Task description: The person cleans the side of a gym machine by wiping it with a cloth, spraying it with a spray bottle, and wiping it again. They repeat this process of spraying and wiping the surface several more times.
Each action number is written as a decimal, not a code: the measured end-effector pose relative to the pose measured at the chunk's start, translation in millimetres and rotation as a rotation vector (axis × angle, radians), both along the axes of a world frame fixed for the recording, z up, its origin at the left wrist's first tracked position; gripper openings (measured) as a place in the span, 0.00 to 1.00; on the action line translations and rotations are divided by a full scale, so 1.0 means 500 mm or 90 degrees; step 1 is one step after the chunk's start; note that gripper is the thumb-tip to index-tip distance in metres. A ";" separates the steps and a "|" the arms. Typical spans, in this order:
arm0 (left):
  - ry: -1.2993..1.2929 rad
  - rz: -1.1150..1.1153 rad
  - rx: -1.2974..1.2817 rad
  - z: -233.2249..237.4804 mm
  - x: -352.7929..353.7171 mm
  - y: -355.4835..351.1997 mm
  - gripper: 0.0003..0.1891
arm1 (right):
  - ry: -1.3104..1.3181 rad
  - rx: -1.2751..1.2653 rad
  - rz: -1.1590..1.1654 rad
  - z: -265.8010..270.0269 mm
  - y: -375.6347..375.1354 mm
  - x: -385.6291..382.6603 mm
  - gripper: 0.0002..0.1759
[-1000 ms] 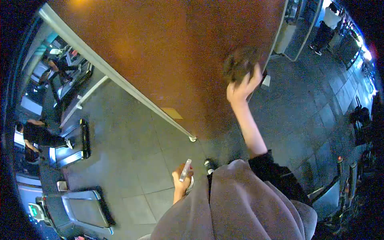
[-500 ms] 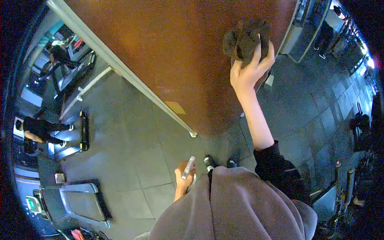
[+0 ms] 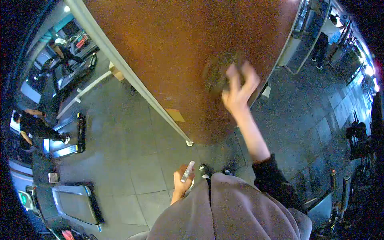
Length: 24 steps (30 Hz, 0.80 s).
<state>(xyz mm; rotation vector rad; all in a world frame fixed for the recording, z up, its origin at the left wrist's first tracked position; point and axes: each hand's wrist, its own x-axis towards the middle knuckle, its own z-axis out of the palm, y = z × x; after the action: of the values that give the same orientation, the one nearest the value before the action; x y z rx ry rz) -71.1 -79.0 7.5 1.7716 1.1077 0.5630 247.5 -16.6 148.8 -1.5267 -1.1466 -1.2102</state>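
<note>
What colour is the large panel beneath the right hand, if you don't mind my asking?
The large panel is reddish brown, seen best in the head view.

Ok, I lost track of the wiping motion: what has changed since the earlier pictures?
The right hand and dark cloth, both blurred now, first went up the brown board, then came back down and leftward. Nothing was visibly let go. The left hand still holds the small pale object.

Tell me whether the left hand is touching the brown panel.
No, the left hand is down by the grey clothing, holding a pale object, apart from the brown panel.
</note>
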 end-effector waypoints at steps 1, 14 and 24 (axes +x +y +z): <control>-0.002 0.002 0.012 -0.004 -0.003 0.001 0.10 | 0.024 0.075 0.020 0.116 0.008 0.005 0.33; -0.030 -0.018 -0.028 -0.021 -0.004 -0.001 0.10 | 0.017 0.019 -0.044 0.156 0.040 -0.067 0.39; 0.010 -0.047 0.050 0.024 0.022 0.011 0.10 | -0.117 -0.157 -0.030 -0.240 -0.019 -0.054 0.23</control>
<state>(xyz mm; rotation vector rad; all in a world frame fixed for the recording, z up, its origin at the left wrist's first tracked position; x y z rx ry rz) -60.0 -73.5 19.3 1.8801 1.0386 0.5558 220.6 -26.2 28.9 -1.6571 -1.4320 -1.3000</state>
